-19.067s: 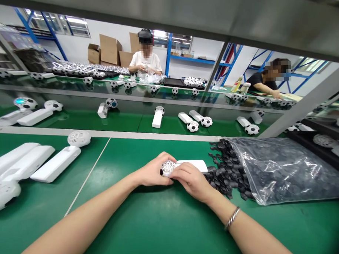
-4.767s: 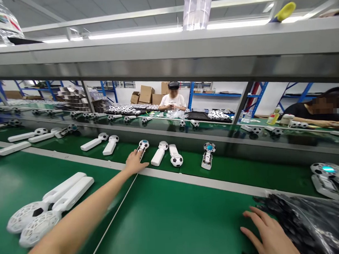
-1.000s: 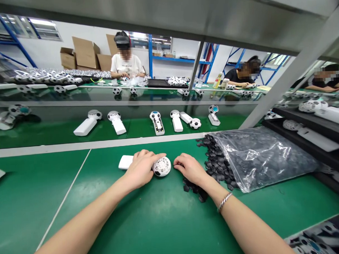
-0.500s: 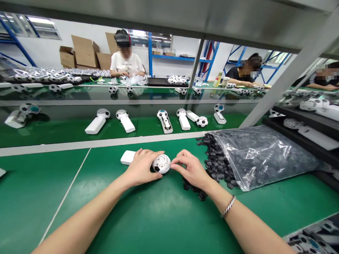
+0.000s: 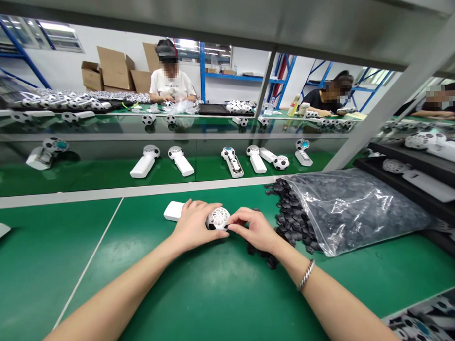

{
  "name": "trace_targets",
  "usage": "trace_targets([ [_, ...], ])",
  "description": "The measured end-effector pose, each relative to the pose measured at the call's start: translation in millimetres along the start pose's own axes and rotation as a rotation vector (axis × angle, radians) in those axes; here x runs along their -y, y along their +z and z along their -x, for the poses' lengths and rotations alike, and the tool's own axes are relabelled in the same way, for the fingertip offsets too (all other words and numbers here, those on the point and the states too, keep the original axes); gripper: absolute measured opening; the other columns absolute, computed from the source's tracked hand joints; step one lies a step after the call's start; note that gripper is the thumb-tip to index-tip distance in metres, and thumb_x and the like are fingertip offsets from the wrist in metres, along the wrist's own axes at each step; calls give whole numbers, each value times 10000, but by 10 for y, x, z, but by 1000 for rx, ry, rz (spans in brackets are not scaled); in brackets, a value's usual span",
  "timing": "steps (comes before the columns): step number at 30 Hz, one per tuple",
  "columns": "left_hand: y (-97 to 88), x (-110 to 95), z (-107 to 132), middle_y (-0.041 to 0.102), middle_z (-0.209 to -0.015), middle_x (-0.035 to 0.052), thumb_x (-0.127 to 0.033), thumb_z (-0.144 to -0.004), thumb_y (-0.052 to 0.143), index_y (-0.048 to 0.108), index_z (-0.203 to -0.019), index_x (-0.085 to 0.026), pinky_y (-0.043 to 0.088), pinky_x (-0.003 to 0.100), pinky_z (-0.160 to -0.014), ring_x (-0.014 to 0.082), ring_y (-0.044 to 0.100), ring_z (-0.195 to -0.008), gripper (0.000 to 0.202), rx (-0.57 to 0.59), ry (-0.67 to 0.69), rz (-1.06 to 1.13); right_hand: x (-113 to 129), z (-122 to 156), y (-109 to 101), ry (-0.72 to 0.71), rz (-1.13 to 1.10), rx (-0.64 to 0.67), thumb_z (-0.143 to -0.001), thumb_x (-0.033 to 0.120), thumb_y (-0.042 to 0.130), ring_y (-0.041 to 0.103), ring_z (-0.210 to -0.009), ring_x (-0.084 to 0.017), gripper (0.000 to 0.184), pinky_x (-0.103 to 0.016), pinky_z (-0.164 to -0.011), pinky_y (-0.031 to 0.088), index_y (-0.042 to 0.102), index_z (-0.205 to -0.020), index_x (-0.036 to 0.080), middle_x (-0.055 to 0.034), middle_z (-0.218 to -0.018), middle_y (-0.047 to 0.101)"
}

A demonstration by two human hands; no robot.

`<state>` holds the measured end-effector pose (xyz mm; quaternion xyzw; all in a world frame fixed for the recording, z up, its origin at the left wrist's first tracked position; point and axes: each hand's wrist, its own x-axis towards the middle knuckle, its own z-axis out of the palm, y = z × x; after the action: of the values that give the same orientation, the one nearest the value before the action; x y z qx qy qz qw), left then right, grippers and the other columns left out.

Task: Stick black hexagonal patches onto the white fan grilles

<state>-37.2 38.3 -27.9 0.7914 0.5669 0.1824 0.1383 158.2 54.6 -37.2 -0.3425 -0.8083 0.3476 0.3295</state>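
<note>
My left hand [image 5: 195, 222] is wrapped around the round, soccer-ball-patterned head of a white handheld fan [image 5: 219, 216]. Its pale grille faces up, and the white handle [image 5: 172, 211] sticks out to the left behind my hand. At the right edge of the ball, the thumb and forefinger of my right hand [image 5: 252, 229] pinch a small black piece that is mostly hidden by the fingertips. A pile of small black pieces [image 5: 292, 223] lies on the green work surface just right of that hand, spilling from a clear plastic bag [image 5: 358, 210].
Beyond a pale rail, several similar fans [image 5: 181, 161] lie on a green belt. Black trays [image 5: 418, 176] holding fans are stacked at right. A slanted metal post [image 5: 374, 93] rises behind the bag. Several people sit across the line, one in a white shirt [image 5: 171, 85].
My right fingertips have come onto the ball's right edge, and my left thumb reaches further along its front. Fans on the near belt have shifted right; those on the farther row moved slightly left.
</note>
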Motion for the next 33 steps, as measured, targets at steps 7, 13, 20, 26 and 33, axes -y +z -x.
trace_targets([
  [7, 47, -32, 14, 607, -1067, 51, -584, -630, 609, 536, -1155, -267, 164, 511, -1033, 277, 470, -1071, 617, -41, -25, -23, -71, -16, 63, 55, -96, -41, -748, 222, 630, 525, -673, -125, 55, -256, -646, 425, 603, -716, 186, 12, -702, 569],
  [13, 68, -88, 14, 610, -1057, 38, -492, -646, 615, 540, -1130, -252, 169, 506, -1035, 274, 468, -1055, 545, -58, -49, -13, -134, -66, 104, 182, -247, -48, -667, 275, 689, 410, -546, -77, 178, -211, -516, 368, 541, -656, 177, 46, -645, 468],
  [20, 40, -33, -16, 594, -1042, 48, -485, -622, 639, 531, -1110, -231, 224, 475, -1014, 273, 460, -1040, 560, -11, 34, 47, -252, -121, -46, 246, -59, -113, -683, 400, 649, 423, -528, -87, 249, -212, -490, 365, 525, -688, 184, 50, -594, 479],
  [26, -8, 48, -12, 579, -1069, 72, -576, -613, 630, 544, -1084, -225, 100, 549, -1035, 318, 392, -1119, 593, -19, 41, 6, -353, -62, -340, 287, 229, -135, -700, 254, 637, 467, -562, -116, 59, -255, -553, 367, 623, -676, 202, 12, -656, 556],
  [33, 12, -5, 38, 416, -1338, 73, -347, -686, 606, 408, -1271, -208, 204, 477, -1053, 309, 80, -1337, 633, 144, 42, 217, -284, -35, -184, 252, 360, 2, -706, 169, 651, 539, -718, -144, 124, -273, -677, 398, 656, -812, 233, -15, -805, 583],
])
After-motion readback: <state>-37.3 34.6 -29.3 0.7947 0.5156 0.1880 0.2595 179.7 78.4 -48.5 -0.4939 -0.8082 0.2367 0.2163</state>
